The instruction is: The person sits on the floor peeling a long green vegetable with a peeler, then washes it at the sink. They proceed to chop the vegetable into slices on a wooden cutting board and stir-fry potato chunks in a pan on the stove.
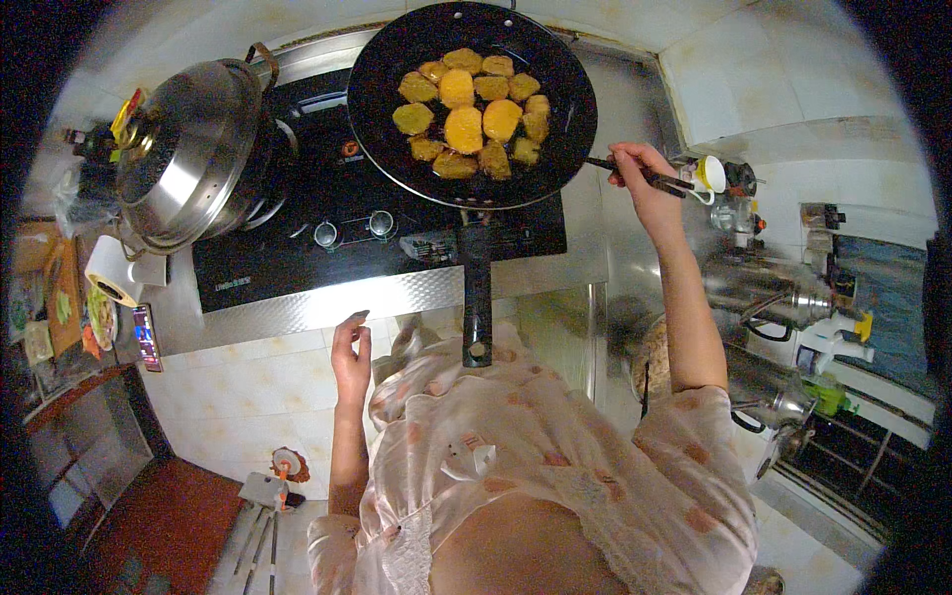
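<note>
Dark chopsticks [662, 182] are held in my right hand [645, 175], at the right side of a black frying pan [375, 97]. Their thin ends reach the pan's rim, apart from the food. Several flat pieces of food lie in the pan; a few, such as the yellow slice [463, 130], look brighter, while others, like the browned piece [455, 165], are darker and coated. The pan's black handle [477, 297] points towards my body, with no hand on it. My left hand [351, 357] hangs before the hob's front edge, fingers loosely curled and apart, with nothing clearly in it.
Left on the black gas hob [253, 271] stands a lidded steel pot [197, 156]. Beside it are a paper roll [119, 268] and a phone [147, 338] with its screen lit. A cup [710, 175] and steel vessels [773, 297] stand at the right.
</note>
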Demonstrator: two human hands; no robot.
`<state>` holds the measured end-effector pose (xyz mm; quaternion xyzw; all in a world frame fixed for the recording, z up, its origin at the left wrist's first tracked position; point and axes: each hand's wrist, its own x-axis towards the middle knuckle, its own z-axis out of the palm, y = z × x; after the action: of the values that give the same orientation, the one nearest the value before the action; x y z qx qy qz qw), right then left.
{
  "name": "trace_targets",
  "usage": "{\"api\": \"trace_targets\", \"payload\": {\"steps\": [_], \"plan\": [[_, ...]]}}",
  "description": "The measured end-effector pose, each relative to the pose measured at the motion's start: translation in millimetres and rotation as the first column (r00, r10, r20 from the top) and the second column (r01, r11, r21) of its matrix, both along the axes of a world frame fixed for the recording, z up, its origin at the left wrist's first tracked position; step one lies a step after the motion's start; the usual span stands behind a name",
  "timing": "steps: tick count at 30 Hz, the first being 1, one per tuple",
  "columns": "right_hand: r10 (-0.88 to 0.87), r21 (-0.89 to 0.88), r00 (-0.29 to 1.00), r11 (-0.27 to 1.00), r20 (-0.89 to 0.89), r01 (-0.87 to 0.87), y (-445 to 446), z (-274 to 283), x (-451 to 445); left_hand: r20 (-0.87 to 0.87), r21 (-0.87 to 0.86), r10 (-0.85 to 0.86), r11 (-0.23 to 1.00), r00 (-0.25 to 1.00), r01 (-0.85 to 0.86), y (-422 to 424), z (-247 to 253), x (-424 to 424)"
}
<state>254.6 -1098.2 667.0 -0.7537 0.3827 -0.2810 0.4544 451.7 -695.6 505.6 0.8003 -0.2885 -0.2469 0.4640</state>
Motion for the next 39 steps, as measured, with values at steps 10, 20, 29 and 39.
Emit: {"api": "trace_targets", "payload": {"steps": [10, 20, 29, 39], "plan": [[0.215, -0.305, 0.973, 0.924, -0.083, -0.23, 3.1, -4.9, 49.7, 0.054, 0.018, -0.003, 1.0, 0.999, 0.002, -3.8, 9.8, 1.9], [0.366, -0.383, 0.928, 0.849, -0.073, -0.365, 13.2, -1.2, 103.6, 0.101, -0.032, 0.002, 0.999, 0.995, 0.002, -1.6, 2.2, -0.1], [0.448, -0.376, 0.893, 0.821, -0.045, -0.431, 14.5, 5.6, 113.6, 0.052, -0.029, 0.046, 0.999, 0.998, -0.044, 5.9, -2.4, -2.6], [0.443, -0.704, 0.787, 0.382, -0.429, -0.599, 16.0, -29.1, 132.4, 0.08, -0.064, 0.036, 0.997, 0.996, -0.031, 6.8, -7.3, -0.4]]}}
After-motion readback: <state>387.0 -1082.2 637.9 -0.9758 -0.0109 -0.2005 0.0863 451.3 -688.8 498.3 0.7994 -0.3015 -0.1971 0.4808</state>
